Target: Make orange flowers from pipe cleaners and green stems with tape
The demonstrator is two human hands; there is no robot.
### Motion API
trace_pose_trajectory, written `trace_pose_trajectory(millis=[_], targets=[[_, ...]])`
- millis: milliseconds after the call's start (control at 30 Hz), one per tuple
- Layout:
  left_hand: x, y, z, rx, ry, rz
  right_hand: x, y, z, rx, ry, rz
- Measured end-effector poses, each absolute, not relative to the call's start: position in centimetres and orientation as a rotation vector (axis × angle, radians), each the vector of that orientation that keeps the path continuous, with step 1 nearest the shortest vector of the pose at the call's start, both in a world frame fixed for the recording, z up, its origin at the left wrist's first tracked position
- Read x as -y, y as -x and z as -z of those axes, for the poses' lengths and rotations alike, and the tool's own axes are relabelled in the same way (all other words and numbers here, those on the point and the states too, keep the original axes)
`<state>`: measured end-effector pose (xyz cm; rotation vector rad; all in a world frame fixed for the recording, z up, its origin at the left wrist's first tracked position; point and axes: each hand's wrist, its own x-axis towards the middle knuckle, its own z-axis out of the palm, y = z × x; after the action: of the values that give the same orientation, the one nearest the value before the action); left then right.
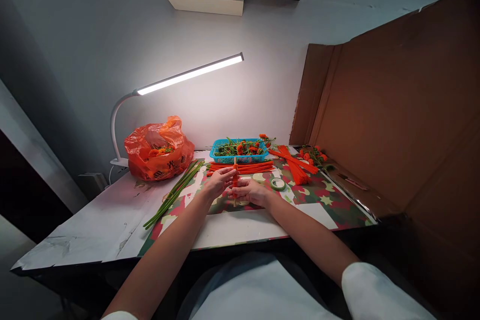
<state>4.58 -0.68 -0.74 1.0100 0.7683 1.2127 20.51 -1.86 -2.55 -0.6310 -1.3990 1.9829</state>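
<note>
Both hands meet over the front middle of the table. A thin pale stick [235, 161] with orange-red material wrapped round it stands nearly upright between them. My left hand [220, 182] pinches its upper part, and my right hand [249, 192] is closed on the lower part. Behind the hands lies a row of orange-red stems [255, 167]. A roll of green tape [278, 184] rests to the right of my right hand. Farther back, a blue basket [221, 159] holds orange flowers with green stems.
Green stems [170, 197] and a red plastic bag [161, 150] are on the left. Crossed orange-red strips [294, 165] and orange flowers [313, 156] lie on the right, beside a tall cardboard panel [378, 95]. A lit lamp [191, 74] hangs over the back.
</note>
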Motion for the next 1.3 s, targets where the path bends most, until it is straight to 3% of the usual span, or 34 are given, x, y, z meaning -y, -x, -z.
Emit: trace_pose_trajectory(millis=[433,833,1300], targets=[[1.1,-4.9,0.5,-0.746,-1.027,-1.197,2.5,-20.3,1.7,1.388,0.761,-1.931],[1.3,-4.0,0.0,-0.460,-0.903,-1.104,2.5,-21.1,1.5,1.456,0.591,-2.138],[0.6,-4.3,0.6,-0.694,-0.965,-1.200,2.8,-21.0,1.1,1.446,0.730,-2.047]])
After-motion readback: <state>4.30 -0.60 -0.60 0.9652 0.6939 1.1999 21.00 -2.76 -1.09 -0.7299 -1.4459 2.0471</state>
